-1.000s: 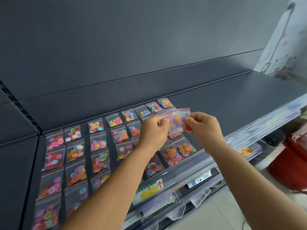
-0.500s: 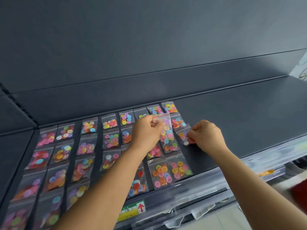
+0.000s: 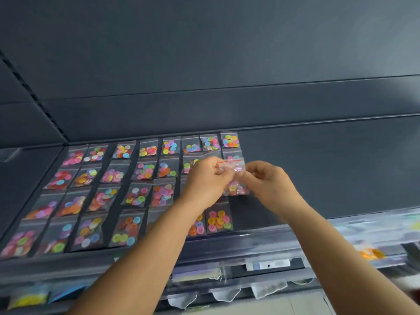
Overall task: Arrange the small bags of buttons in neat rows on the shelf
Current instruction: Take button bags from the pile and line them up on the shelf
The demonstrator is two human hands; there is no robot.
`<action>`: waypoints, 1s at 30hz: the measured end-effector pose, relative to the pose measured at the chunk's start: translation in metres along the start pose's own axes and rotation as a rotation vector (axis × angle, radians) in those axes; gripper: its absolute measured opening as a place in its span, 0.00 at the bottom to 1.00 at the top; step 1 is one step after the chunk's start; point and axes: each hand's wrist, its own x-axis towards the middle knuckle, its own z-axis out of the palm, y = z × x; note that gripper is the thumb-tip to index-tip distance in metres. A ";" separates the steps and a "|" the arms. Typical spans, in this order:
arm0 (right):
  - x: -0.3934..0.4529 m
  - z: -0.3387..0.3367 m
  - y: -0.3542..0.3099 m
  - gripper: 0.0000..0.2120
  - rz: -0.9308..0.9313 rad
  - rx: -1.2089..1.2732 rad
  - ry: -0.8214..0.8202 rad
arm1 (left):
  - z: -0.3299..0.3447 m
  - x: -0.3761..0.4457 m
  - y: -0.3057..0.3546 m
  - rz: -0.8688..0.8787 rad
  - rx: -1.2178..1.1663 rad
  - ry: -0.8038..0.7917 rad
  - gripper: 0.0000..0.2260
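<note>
Several small clear bags of coloured buttons (image 3: 141,171) lie in rows and columns on the dark grey shelf (image 3: 318,169). My left hand (image 3: 208,180) and my right hand (image 3: 270,180) both pinch one clear bag with a red zip strip (image 3: 233,165), held just above the rightmost column. Directly below the held bag lies another bag of pink and yellow buttons (image 3: 236,189), and a bag of pink and orange buttons (image 3: 218,220) lies near the front edge. My left forearm hides part of the bags in the two right columns.
The shelf surface right of the bag columns is bare. A clear plastic price rail (image 3: 250,242) runs along the front edge. Lower shelves hold more packets, among them an orange one (image 3: 372,254) at the right and a yellow one (image 3: 27,300) at the lower left.
My hands have come together on a single bag above the right column. The bag my right hand was setting down half a second ago now lies on the shelf. The view shifted.
</note>
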 end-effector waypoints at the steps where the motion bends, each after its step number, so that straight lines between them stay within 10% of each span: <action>1: -0.002 -0.002 0.001 0.06 0.003 0.011 -0.019 | 0.004 -0.003 0.001 0.011 0.013 -0.019 0.06; 21: -0.014 -0.012 0.019 0.15 0.046 -0.585 -0.080 | 0.037 -0.038 -0.005 0.207 0.615 0.075 0.18; 30: -0.008 -0.011 0.027 0.18 -0.405 -0.794 -0.146 | 0.021 -0.030 -0.008 0.307 0.917 -0.149 0.32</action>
